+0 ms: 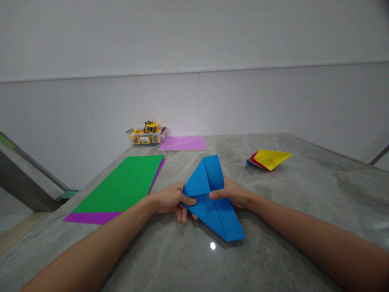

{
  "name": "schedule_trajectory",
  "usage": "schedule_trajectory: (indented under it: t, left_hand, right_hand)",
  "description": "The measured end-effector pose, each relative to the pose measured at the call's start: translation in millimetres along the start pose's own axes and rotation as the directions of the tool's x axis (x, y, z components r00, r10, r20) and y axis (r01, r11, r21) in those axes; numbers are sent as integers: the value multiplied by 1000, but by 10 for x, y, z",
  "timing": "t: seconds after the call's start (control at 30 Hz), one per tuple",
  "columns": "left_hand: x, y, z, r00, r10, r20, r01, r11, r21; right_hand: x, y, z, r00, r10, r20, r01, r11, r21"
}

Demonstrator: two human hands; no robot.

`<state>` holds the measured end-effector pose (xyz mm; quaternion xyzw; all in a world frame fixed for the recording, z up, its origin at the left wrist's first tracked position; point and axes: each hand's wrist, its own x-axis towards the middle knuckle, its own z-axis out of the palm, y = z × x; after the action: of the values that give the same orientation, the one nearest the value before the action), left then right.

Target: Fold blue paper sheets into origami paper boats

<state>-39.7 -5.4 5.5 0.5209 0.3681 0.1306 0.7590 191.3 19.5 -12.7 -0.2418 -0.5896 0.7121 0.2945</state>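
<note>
A folded sheet of blue paper (212, 202) is held tilted just over the grey table, with creases running along its middle. My left hand (173, 200) grips its left corner, thumb on top and fingers underneath. On the other side, my right hand (229, 192) pinches the paper, its thumb pressing near the centre crease and its other fingers hidden behind the sheet. The near end of the paper points down toward me and to the right.
To the left lies a green sheet (124, 182) over a purple sheet (91, 217). Folded yellow, red and blue papers (270, 159) rest at the right. Near the wall are a pink-purple stack (184, 143) and a clear bin (146, 138) of yellow toy vehicles (151, 127).
</note>
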Motion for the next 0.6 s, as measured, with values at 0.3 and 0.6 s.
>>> schedule_trajectory:
  t: [0.3, 0.6]
  left_hand:
    - [5, -19, -24, 998, 58, -34, -59, 998, -19]
    - [87, -29, -23, 922, 210, -326, -205, 978, 50]
  right_hand:
    - [14, 15, 35, 992, 28, -120, -23, 999, 39]
    - [78, 14, 18, 975, -21, -219, 18, 1000, -15]
